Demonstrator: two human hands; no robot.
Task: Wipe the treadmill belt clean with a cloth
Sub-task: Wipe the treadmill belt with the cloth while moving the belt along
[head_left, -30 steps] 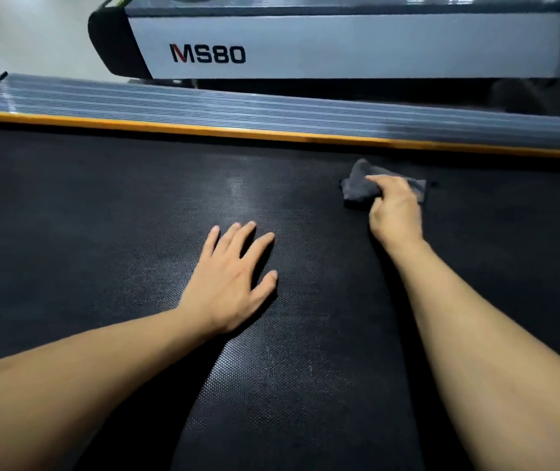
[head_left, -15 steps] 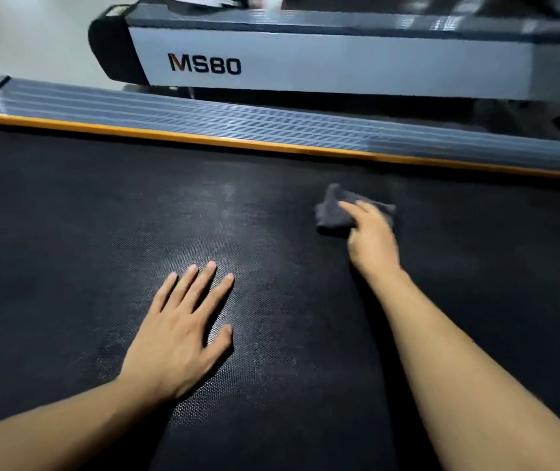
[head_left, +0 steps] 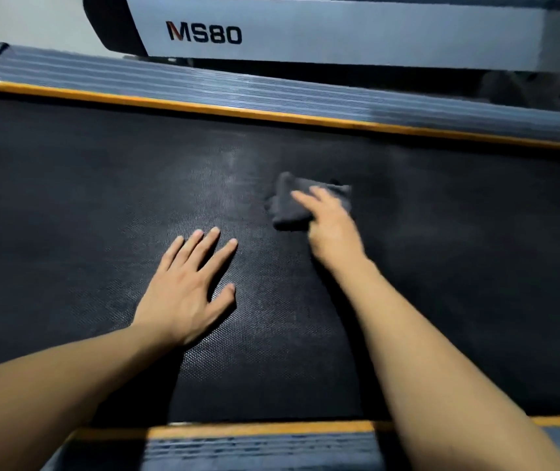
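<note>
Underfoot, so to speak, almost everything is treadmill belt [head_left: 67, 205]: a black, finely textured surface with a dull sheen and a pale smear near its middle. On the belt, towards its far side, lies a small dark grey cloth [head_left: 287, 207], bunched and folded. The right hand [head_left: 331, 226] rests on the cloth with its fingers laid fairly straight over it, pressing it against the belt; the hand is a little blurred. Nearer than the cloth, the left hand [head_left: 186, 287] lies flat on the belt, palm down, fingers spread wide and holding nothing. Beyond the belt runs an orange strip [head_left: 203, 108], and past that a ribbed grey side rail [head_left: 169, 83]. A second orange strip and ribbed rail [head_left: 258, 450] border the belt's near edge. Behind the far rail stands a grey and black machine housing [head_left: 339, 32] marked MS80, with a pale wall [head_left: 23, 18] beside it.
</note>
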